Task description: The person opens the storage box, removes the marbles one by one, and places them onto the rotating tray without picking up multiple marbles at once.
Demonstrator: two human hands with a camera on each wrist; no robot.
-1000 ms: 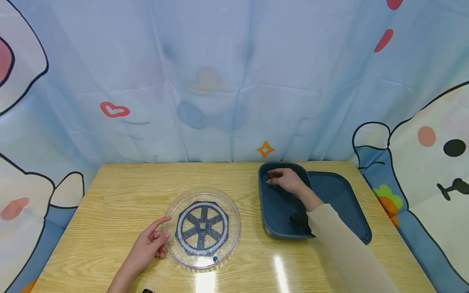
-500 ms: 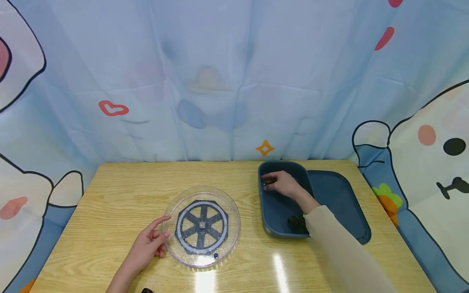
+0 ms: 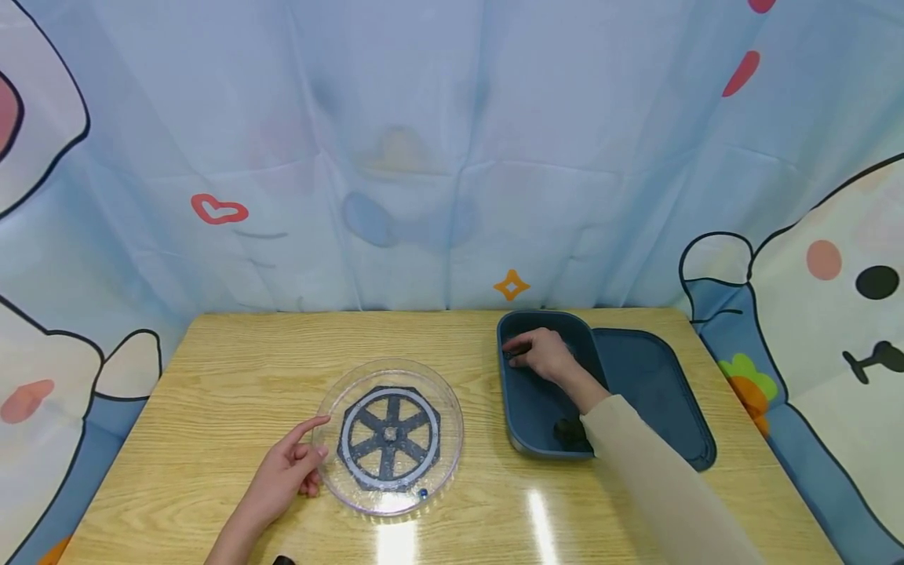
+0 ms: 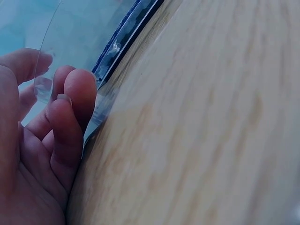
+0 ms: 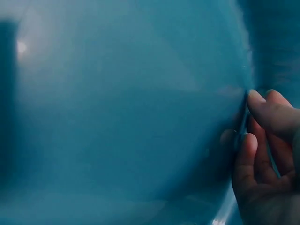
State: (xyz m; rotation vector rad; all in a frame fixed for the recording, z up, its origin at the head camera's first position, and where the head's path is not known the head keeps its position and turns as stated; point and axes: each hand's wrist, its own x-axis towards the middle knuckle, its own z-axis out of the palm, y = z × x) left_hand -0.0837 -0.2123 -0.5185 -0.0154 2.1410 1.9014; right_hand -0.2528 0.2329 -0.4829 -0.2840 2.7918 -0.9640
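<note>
My left hand (image 3: 282, 475) holds the rim of a clear round dish (image 3: 325, 485), index finger laid over the edge. In the left wrist view the dish's thin clear wall runs between its fingers (image 4: 79, 89). A dark six-spoked pattern with a pale ring shows in the dish's middle. A small blue ball (image 3: 424, 493) lies in the dish near the front rim. My right hand (image 3: 547, 357) is inside a dark blue tub (image 3: 540, 400), fingertips bent together at its far left wall. I cannot tell whether it pinches something there.
A shallow dark blue tray (image 3: 653, 384) lies right of the tub, partly behind it and the right sleeve (image 3: 657, 471). A dark lump (image 3: 569, 431) shows beside the cuff. A printed curtain (image 3: 395, 157) hangs behind the wooden table (image 3: 261, 353).
The blue ball has rolled slightly right along the dish's front. My right hand has shifted a little left toward the tub's wall. My left hand stays at the rim.
</note>
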